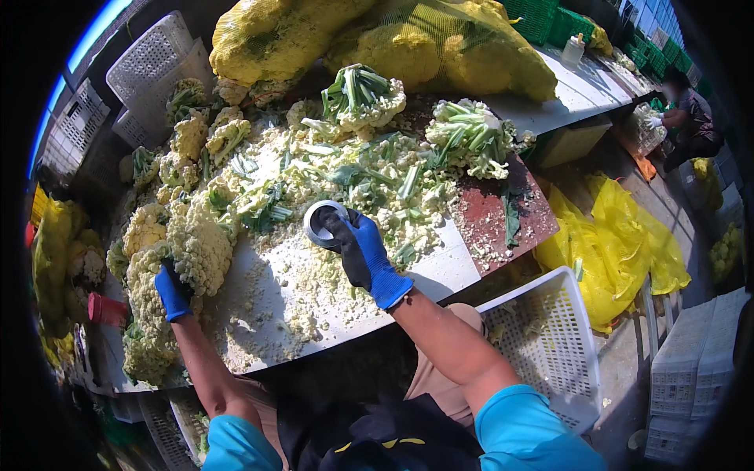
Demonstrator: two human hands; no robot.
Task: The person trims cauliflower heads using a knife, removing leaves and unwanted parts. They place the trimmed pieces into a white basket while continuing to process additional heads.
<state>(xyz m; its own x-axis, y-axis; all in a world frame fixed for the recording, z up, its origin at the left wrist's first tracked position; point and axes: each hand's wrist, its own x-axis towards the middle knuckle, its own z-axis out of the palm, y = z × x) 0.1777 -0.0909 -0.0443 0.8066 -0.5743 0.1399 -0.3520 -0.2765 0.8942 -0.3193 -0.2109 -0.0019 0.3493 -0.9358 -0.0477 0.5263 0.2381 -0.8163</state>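
My left hand (pixel 173 290), in a blue and black glove, grips a large cream cauliflower (pixel 196 243) in a pile at the left of the white worktable (pixel 259 326); its fingertips are partly hidden. My right hand (pixel 357 251), gloved alike, is closed on a round silver ring-shaped tool (pixel 322 212) above the middle of the table. Loose florets, crumbs and leaf scraps (pixel 369 184) cover the table around it. Two cauliflower heads with cut green stalks (pixel 471 137) lie toward the back.
Yellow mesh sacks (pixel 440 51) fill the back. White crates (pixel 157 71) stand back left; another crate (pixel 542 353) is below the table's right, near yellow plastic sheeting (pixel 605 243). A red container (pixel 106 310) sits far left. A co-worker (pixel 687 122) crouches at the upper right.
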